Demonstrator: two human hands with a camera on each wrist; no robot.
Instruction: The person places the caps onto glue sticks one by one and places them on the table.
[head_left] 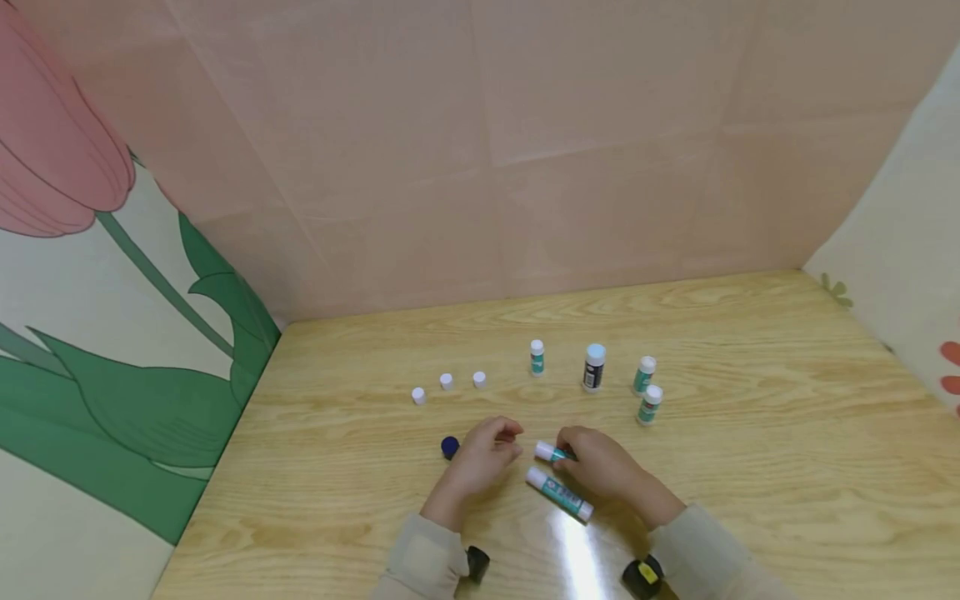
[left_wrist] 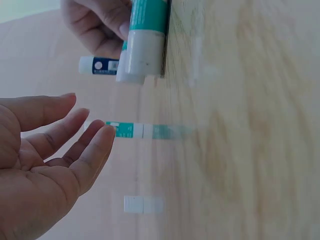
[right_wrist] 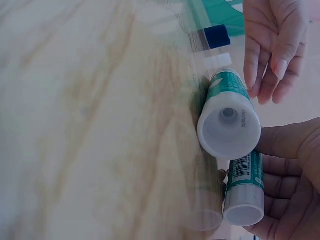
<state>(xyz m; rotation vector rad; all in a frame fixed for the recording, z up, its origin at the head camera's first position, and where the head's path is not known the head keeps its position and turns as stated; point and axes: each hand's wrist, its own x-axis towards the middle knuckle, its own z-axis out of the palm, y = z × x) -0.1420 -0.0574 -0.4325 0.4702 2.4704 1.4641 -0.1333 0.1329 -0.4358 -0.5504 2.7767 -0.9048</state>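
Observation:
My right hand (head_left: 600,462) grips a small teal-and-white glue stick (head_left: 551,452) at the tabletop. In the right wrist view, its thumb and fingers lie about that glue stick (right_wrist: 245,182). A larger teal-and-white glue stick (head_left: 561,494) lies on its side just nearer to me, its hollow white base (right_wrist: 229,131) facing the right wrist camera. To the left, my left hand (head_left: 483,457) hovers with relaxed, slightly bent fingers and nothing in them; the left wrist view shows its palm (left_wrist: 45,185). Beside it is a dark blue cap (head_left: 450,447).
Three small white caps (head_left: 446,381) sit in a row at the back left. Farther right stand a teal glue stick (head_left: 537,360), a navy one (head_left: 593,371) and two more teal ones (head_left: 649,406). A pink cloth wall (head_left: 510,167) borders the wooden table (head_left: 750,375) behind.

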